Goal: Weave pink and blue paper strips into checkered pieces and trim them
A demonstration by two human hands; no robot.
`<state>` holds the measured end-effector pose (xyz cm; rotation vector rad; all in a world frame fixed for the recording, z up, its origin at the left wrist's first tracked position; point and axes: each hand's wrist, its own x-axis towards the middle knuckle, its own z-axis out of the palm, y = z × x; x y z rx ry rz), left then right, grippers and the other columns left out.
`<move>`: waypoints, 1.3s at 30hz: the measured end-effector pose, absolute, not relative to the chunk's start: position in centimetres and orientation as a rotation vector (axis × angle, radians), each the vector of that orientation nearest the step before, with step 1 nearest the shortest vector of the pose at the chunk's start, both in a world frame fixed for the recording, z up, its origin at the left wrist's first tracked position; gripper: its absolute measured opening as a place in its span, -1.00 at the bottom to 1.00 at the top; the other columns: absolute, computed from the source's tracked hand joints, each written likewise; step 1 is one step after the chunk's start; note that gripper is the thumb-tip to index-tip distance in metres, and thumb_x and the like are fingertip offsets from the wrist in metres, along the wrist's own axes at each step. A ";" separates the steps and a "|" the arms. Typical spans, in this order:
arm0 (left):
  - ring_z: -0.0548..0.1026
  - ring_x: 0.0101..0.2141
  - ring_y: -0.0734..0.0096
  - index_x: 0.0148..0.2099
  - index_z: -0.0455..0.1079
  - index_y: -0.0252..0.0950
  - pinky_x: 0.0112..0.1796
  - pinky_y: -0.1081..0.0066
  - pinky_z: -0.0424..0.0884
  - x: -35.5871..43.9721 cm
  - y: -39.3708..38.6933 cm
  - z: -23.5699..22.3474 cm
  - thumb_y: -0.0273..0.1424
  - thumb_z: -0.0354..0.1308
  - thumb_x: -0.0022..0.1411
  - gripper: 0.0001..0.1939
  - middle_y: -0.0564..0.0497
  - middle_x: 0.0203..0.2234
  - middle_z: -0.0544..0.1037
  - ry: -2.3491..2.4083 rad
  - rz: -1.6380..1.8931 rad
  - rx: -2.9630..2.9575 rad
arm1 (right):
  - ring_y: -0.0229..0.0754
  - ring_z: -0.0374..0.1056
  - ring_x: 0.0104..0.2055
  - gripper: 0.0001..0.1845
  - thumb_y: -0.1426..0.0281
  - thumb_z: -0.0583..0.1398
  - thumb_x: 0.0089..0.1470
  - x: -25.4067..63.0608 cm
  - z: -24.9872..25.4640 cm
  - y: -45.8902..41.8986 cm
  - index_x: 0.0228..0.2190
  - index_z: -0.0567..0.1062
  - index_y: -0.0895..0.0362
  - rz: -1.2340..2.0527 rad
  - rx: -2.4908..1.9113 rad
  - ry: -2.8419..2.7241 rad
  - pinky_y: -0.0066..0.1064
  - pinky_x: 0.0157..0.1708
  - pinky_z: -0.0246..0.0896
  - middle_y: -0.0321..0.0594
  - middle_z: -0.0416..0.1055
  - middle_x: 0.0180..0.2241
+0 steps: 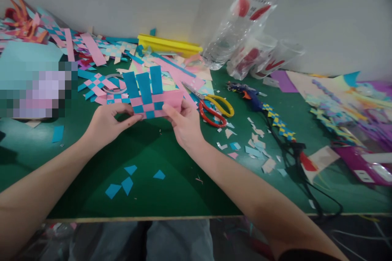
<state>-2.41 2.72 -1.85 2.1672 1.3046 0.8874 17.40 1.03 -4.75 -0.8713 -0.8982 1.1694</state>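
I hold a small woven paper mat (150, 100) of pink and blue strips just above the green table (171, 171). Three blue strips stick up from its top edge. My left hand (108, 124) pinches its lower left corner between thumb and fingers. My right hand (183, 124) grips its right side, thumb on the front. Both hands are closed on the paper.
Scissors (214, 110) with red and yellow handles lie just right of my right hand. A glue gun (249, 94) with a black cord, paper scraps (254, 147), empty plastic bottles (245, 20), a yellow box (167, 45) and piles of woven paper (92, 49) crowd the back and right.
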 end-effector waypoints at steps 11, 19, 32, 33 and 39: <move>0.53 -0.37 0.28 -0.31 0.51 -0.25 -0.43 0.41 0.36 -2.9 3.5 -2.5 -0.10 0.16 0.17 -0.68 -0.03 -0.38 0.61 1.268 0.837 2.254 | -0.23 0.50 -0.38 -0.69 0.22 0.39 -0.15 18.5 -4.9 1.6 -0.37 0.51 0.10 1.069 -1.058 -1.100 -0.31 -0.36 0.51 -0.32 0.52 -0.42; 0.57 -0.32 0.25 -0.29 0.56 -0.22 -0.27 0.36 0.46 -3.0 3.4 -2.4 -0.16 0.25 0.14 -0.76 0.02 -0.36 0.64 1.203 0.951 2.122 | -0.31 0.46 -0.48 -0.85 0.31 0.35 -0.08 18.2 -4.6 0.6 -0.42 0.53 0.09 0.900 -1.013 -1.389 -0.46 -0.47 0.46 -0.35 0.53 -0.44; 0.55 -0.31 0.27 -0.36 0.58 -0.22 -0.22 0.32 0.46 -2.9 3.1 -2.2 -0.25 0.33 0.07 -0.85 0.02 -0.40 0.64 1.113 1.043 2.071 | -0.23 0.50 -0.35 -0.84 0.26 0.33 0.00 18.2 -4.9 0.4 -0.42 0.61 0.10 0.746 -0.996 -1.578 -0.39 -0.34 0.49 -0.25 0.57 -0.39; 0.54 -0.30 0.28 -0.32 0.59 -0.21 -0.21 0.33 0.45 -2.8 3.1 -2.1 -0.26 0.33 0.08 -0.85 0.02 -0.38 0.64 1.092 1.028 2.076 | -0.22 0.50 -0.34 -0.84 0.26 0.32 0.02 18.2 -4.9 0.4 -0.41 0.61 0.10 0.726 -0.977 -1.609 -0.39 -0.34 0.48 -0.24 0.57 -0.38; 0.51 -0.34 0.33 -0.36 0.59 -0.16 -0.31 0.39 0.44 -2.3 2.6 -1.8 -0.30 0.32 0.10 -0.93 0.01 -0.37 0.59 0.878 0.996 2.050 | -0.18 0.49 -0.32 -0.91 0.31 0.30 0.06 17.9 -4.8 0.1 -0.43 0.60 0.06 0.535 -0.821 -1.792 -0.32 -0.24 0.42 -0.24 0.57 -0.42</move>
